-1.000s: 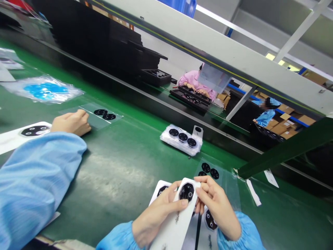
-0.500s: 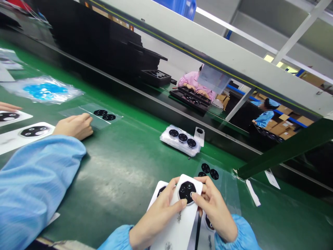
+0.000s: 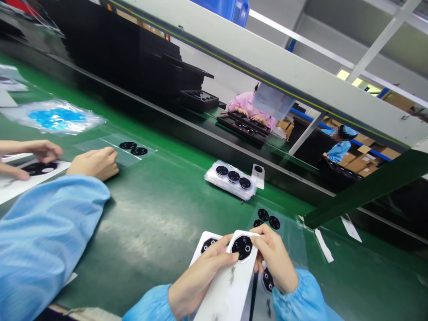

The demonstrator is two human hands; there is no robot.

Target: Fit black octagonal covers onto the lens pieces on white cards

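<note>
A white phone back cover (image 3: pixel 224 289) is tilted up between my two hands, a black many-sided camera lens cover (image 3: pixel 241 248) in its upper part. My left hand (image 3: pixel 203 266) grips its left edge, thumb on the lens cover's lower rim. On the other side my right hand (image 3: pixel 276 258) pinches the upper right corner, thumb at the lens cover's edge and fingers partly hidden behind. Another white back cover (image 3: pixel 197 255) lies to the left behind my left hand. Below my right hand shows a further lens cover (image 3: pixel 268 280) on a panel.
Loose black lens covers (image 3: pixel 263 215) lie on a clear plastic sheet (image 3: pixel 294 243) just beyond my hands. A wrapped stack (image 3: pixel 230 185) stands further back. At left are a co-worker's blue sleeve (image 3: pixel 53 236) and hands. A green post (image 3: pixel 361 189) rises on the right.
My right thumb has moved up from the lens cover's lower right to its upper right edge. The back cover has shifted slightly down. At far left, another person's hands have come over a white panel.
</note>
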